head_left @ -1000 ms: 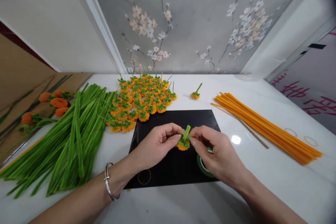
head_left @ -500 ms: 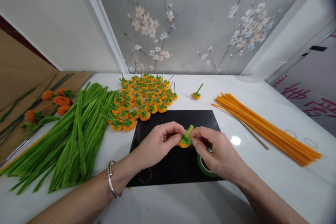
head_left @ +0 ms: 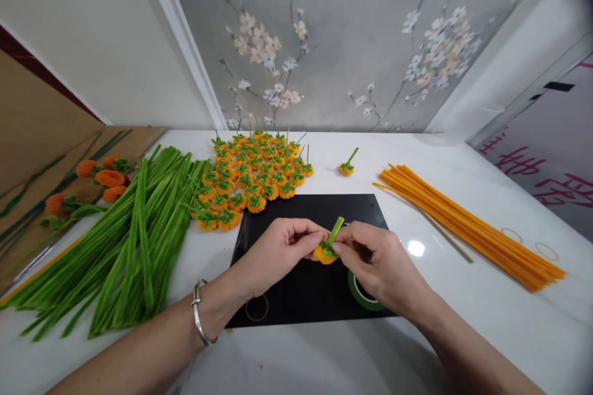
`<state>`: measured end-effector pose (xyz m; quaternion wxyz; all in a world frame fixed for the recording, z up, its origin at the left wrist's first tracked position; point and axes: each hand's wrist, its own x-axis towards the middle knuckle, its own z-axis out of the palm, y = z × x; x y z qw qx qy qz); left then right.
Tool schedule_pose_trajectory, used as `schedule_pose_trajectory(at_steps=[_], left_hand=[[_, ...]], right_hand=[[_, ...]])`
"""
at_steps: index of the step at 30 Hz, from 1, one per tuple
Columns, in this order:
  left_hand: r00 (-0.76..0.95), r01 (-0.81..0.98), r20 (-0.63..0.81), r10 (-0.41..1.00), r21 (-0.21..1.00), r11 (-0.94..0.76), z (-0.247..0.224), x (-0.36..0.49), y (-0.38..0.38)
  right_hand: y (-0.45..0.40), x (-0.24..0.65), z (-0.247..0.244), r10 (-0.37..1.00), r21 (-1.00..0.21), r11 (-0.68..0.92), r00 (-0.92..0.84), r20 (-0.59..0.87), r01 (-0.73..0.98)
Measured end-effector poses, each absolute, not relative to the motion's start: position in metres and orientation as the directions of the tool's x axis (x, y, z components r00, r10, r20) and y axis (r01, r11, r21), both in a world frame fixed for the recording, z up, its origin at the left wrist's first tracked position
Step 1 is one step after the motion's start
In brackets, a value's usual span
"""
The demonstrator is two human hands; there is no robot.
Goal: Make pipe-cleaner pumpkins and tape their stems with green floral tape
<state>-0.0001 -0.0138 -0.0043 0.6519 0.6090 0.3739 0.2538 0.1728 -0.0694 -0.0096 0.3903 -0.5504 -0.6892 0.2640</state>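
Between my two hands is a small orange pipe-cleaner flower point(head_left: 325, 255), its green stem pointing up and its orange petals facing down. My left hand point(head_left: 287, 250) pinches the flower's left side with thumb and fingers. On the other side, my right hand point(head_left: 373, 256) grips the green part near the base of the stem. Both hands are over a black mat point(head_left: 301, 302). A roll of green tape point(head_left: 365, 299) lies on the mat, partly hidden beneath my right hand.
Green pipe cleaners point(head_left: 134, 247) are heaped at left, beside several orange flowers point(head_left: 110, 178). Finished-looking flower heads point(head_left: 257, 173) cluster behind the mat. One stemmed flower point(head_left: 346, 168) stands apart. Orange pipe cleaners point(head_left: 477, 228) lie at right near rubber bands point(head_left: 546, 251). A wall point(head_left: 333, 43) closes the back.
My fingers have shifted slightly around the flower, and more of its orange petals now show. The right fingertips have moved a little left and down across its green part.
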Motion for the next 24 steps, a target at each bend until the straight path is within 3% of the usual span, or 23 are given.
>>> schedule_pose_trajectory(at_steps=[10, 24], left_hand=[[0.579, 0.134, -0.215, 0.786, 0.977, 0.169, -0.0059, -0.0033, -0.0114], [0.525, 0.299, -0.07, 0.848, 0.948, -0.107, -0.0047, -0.0003, -0.0162]], right_hand=[[-0.0705, 0.1694, -0.0083, 0.969, -0.806, 0.243, -0.093, 0.23, 0.539], [-0.0726, 0.1686, -0.0076, 0.969, -0.794, 0.243, -0.101, 0.226, 0.557]])
